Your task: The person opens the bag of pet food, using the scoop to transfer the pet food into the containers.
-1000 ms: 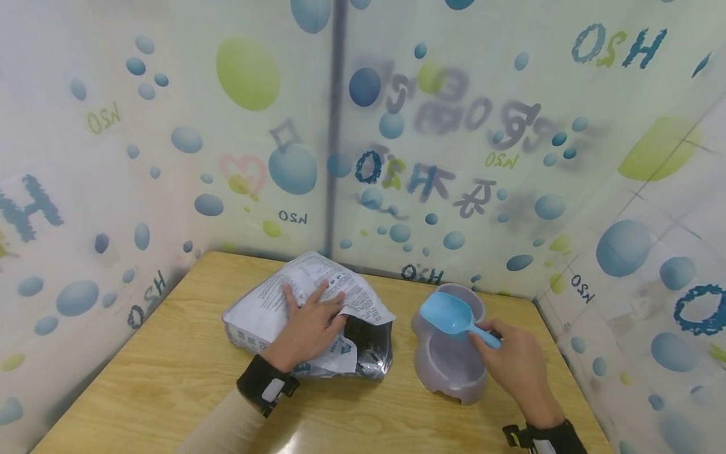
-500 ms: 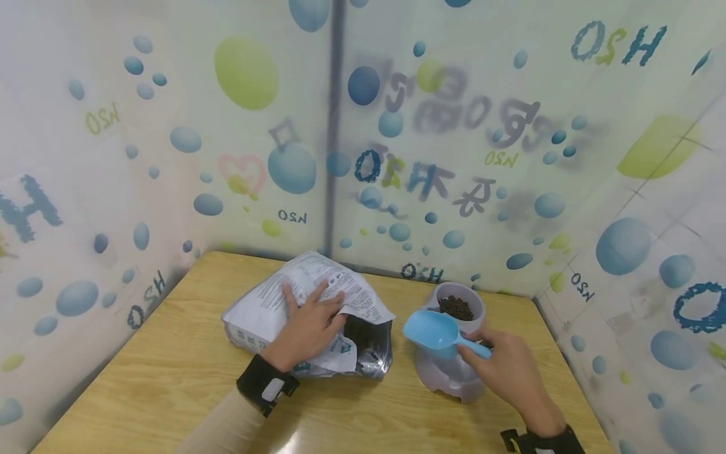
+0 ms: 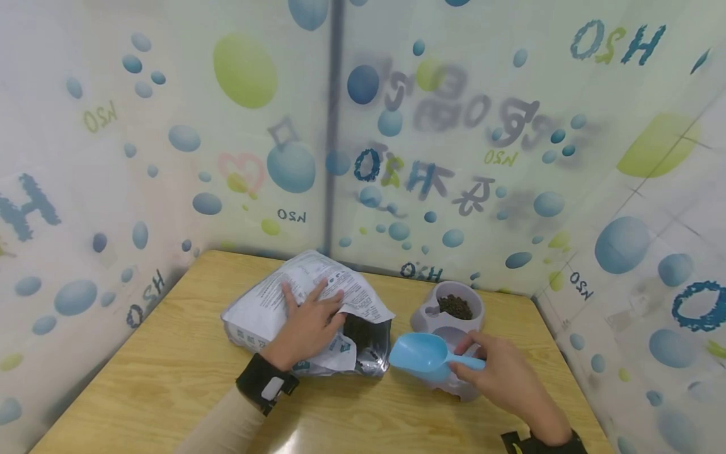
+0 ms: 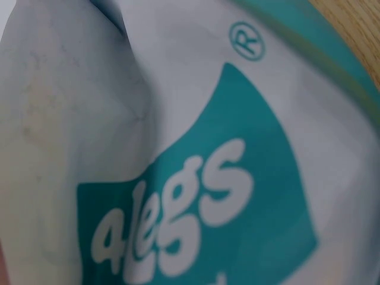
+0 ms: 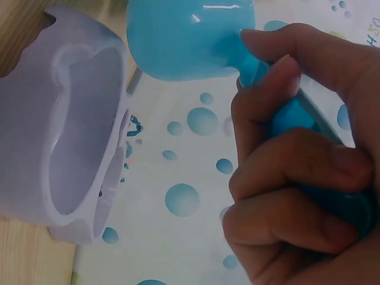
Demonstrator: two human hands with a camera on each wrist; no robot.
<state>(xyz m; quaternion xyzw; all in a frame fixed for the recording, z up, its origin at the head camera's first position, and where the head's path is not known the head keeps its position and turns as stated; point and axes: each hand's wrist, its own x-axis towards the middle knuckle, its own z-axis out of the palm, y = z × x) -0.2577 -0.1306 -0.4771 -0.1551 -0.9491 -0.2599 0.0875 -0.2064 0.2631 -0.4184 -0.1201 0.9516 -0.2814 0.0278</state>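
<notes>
My left hand [image 3: 309, 328] rests on the white pet food bag [image 3: 255, 309] with its fingers spread. The bag lies on its side, its open silver mouth facing right with dark kibble inside. In the left wrist view the bag's printed side [image 4: 196, 196] fills the picture. My right hand [image 3: 501, 372] grips the handle of a light blue scoop [image 3: 421, 354], held level over the near part of a greyish double pet bowl [image 3: 439, 323]. No kibble shows in the scoop. Brown kibble [image 3: 455, 307] lies in the bowl's far compartment. In the right wrist view several fingers curl round the handle [image 5: 291, 119].
Everything stands on a wooden table [image 3: 340, 419] in a corner. Pale walls [image 3: 317, 126] with printed bubbles close off the back and sides. A strip of table [image 3: 397, 384] lies between the bag and the bowl's near end.
My right hand has brought the scoop toward me and left, from over the bowl's far compartment, uncovering the kibble there. My left hand stays on the bag.
</notes>
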